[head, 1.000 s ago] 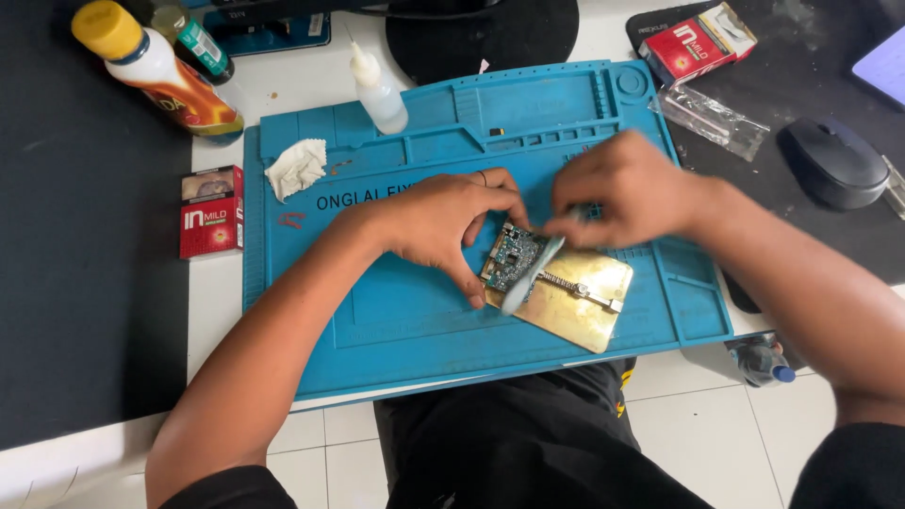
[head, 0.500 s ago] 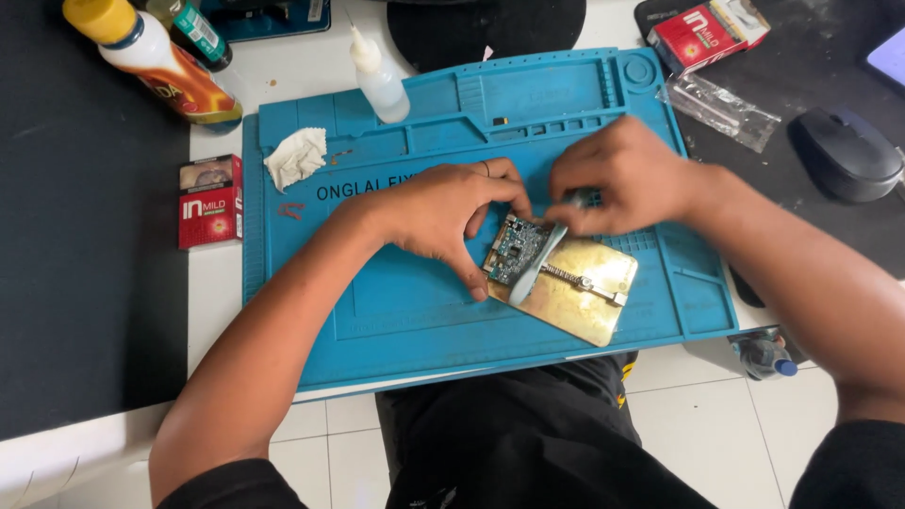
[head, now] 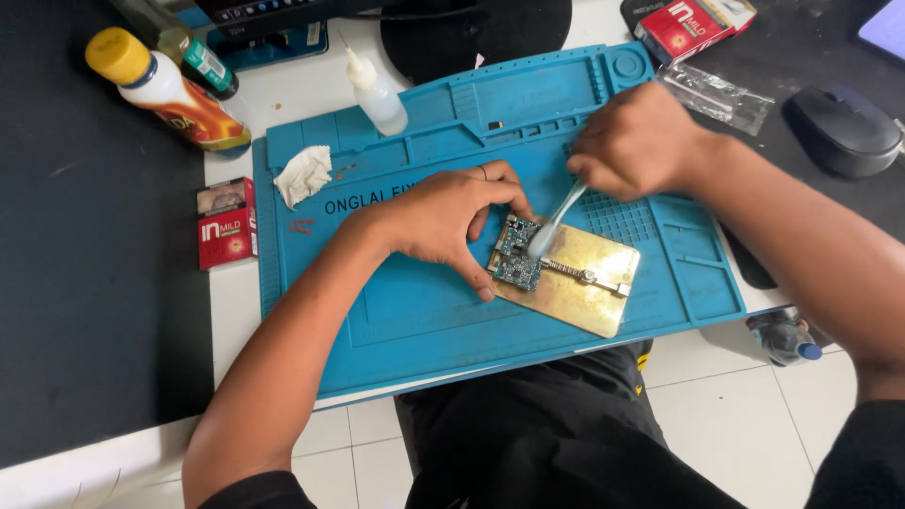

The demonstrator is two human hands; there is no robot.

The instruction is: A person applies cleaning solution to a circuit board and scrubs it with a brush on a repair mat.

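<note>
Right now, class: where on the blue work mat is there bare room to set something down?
The blue mat is bare along its near edge, below the left hand and left of the brass holder plate. It is crowded around the circuit board, where the right hand works a brush.

The near left part of the blue mat (head: 415, 330) lay bare, open to approach from the front edge. At the mat's far side a squeeze bottle (head: 377, 90) stood upright and a crumpled tissue (head: 304, 174) lay at the left corner. The brass holder plate (head: 575, 278) occupied the mat's centre-right, with both forearms crossing above.
</note>
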